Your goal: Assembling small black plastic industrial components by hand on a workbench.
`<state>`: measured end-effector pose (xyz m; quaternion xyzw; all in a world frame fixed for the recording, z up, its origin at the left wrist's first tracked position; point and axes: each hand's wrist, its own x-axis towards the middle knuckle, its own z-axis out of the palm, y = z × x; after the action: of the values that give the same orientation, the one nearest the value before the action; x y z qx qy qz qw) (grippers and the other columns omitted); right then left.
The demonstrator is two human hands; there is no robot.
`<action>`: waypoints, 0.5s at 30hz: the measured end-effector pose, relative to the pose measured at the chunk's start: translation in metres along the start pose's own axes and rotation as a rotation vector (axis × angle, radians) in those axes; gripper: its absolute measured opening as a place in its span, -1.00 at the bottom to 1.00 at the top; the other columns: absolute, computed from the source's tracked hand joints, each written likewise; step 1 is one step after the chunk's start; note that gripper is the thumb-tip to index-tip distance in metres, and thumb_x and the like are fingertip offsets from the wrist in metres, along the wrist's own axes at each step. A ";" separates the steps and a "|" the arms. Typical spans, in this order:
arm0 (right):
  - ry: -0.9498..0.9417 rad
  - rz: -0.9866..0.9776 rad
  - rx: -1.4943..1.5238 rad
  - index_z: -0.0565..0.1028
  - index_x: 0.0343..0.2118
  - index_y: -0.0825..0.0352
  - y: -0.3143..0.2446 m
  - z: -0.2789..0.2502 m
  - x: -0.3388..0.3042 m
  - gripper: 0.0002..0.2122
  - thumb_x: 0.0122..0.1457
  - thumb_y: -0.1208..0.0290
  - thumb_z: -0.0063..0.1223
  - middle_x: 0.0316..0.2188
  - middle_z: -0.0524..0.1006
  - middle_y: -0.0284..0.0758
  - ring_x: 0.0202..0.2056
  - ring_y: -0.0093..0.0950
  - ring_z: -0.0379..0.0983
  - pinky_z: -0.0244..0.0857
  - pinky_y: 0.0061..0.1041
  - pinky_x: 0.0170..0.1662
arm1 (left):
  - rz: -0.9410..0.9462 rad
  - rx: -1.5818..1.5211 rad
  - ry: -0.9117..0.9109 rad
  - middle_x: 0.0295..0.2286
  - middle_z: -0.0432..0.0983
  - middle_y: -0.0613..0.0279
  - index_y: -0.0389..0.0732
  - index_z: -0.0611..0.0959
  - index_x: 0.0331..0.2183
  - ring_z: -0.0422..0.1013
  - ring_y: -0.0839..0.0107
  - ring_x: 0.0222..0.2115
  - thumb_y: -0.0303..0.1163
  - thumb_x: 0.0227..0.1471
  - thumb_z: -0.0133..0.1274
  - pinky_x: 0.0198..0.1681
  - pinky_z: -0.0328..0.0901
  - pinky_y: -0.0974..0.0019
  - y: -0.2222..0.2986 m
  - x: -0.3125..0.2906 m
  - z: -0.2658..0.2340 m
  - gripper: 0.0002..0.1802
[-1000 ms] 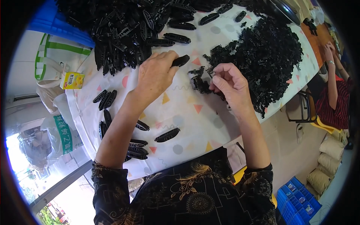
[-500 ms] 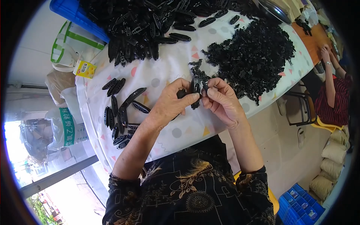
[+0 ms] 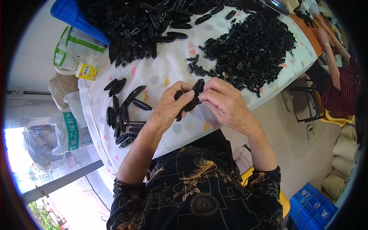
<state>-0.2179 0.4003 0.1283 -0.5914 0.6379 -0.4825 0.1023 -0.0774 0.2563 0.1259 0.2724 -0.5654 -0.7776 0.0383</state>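
In front of me, above the near part of the table, my left hand is closed round a long black plastic part, which it holds tilted. A second dark piece shows at the same fingers. My right hand is pinched against the long part's right side; whatever sits between its fingertips is hidden. Just beyond the hands lies a strand of small black plastic pieces, trailing from a large heap of them at the right. Several long black parts lie loose left of my left hand.
A big pile of long black parts covers the far left by a blue bin. A yellow box sits at the left edge of the patterned tablecloth. Another person sits at the right; blue crates stand on the floor.
The long part has tilted in my left hand and risen slightly. My right hand has turned over, its back now upward, with fingertips against the part. The view has shifted slightly.
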 end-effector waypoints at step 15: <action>-0.010 0.351 0.328 0.36 -0.07 0.31 0.003 0.011 0.000 -0.59 -0.02 0.58 0.20 -0.31 0.49 -0.37 -0.32 -0.58 0.41 0.30 -0.55 -0.23 | 0.046 0.126 0.033 -0.55 0.49 0.30 -0.26 0.47 -0.24 0.38 0.66 -0.56 -0.36 0.09 0.07 -0.62 0.16 0.61 -0.004 -0.013 0.003 -0.77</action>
<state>-0.2123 0.3942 0.1205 -0.4490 0.6435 -0.5517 0.2825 -0.0670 0.2651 0.1275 0.2743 -0.6186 -0.7347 0.0482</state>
